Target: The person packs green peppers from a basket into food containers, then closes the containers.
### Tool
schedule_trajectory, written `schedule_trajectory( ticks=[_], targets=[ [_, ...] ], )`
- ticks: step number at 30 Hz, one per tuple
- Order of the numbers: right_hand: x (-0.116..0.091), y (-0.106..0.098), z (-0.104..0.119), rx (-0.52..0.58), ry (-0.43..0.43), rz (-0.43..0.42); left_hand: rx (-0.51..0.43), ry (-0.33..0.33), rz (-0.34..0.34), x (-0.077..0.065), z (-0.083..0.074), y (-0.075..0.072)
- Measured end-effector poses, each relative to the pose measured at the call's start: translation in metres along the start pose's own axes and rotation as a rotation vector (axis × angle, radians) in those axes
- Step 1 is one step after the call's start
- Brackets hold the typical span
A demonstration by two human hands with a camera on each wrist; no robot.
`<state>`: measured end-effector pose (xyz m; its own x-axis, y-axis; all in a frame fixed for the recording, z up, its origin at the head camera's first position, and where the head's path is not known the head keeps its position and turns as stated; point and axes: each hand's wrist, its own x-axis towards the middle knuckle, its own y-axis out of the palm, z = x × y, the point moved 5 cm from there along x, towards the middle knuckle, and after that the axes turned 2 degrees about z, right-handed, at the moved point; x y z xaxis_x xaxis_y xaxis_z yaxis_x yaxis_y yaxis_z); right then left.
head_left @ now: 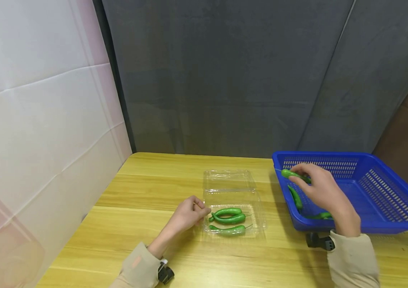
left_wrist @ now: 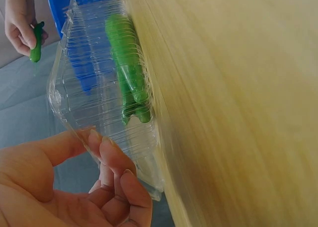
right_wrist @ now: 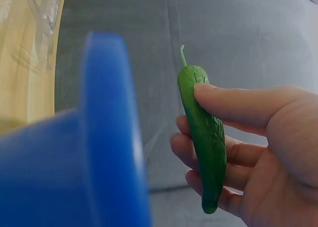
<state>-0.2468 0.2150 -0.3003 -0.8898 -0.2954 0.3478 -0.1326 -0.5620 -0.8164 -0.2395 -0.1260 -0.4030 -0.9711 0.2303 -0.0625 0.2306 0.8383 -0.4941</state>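
Note:
My right hand (head_left: 320,190) pinches a green chili pepper (right_wrist: 201,132) between thumb and fingers, above the left side of a blue basket (head_left: 337,227). The pepper's thin stem points away from the palm. Two more green peppers (head_left: 295,199) show inside the basket near its left wall; the hand and wrist may hide others. My left hand (head_left: 189,214) pinches the left rim of a clear plastic clamshell box (left_wrist: 74,100), thumb against fingertips. Three green peppers (head_left: 229,230) lie side by side in the box's near half. Its lid (head_left: 229,181) is folded back, away from me.
The box and basket stand on a yellow wooden table (head_left: 135,192), the basket to the right. Behind the table hangs a dark grey curtain (head_left: 218,80). A pale panel (head_left: 38,112) borders the left side.

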Motion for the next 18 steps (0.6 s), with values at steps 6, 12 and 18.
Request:
schedule_trajectory(
  ticks=[6,12,18],
  targets=[
    [0.003,0.008,0.005,0.003,-0.018,0.014,-0.014,0.0,0.003,0.0,0.0,0.0],
    [0.005,0.014,0.011,-0.003,-0.048,0.002,-0.011,0.006,0.002,0.0,0.0,0.001],
    [0.008,0.02,0.019,-0.009,-0.071,0.012,-0.015,0.006,-0.002,-0.002,-0.001,0.001]
  ],
)
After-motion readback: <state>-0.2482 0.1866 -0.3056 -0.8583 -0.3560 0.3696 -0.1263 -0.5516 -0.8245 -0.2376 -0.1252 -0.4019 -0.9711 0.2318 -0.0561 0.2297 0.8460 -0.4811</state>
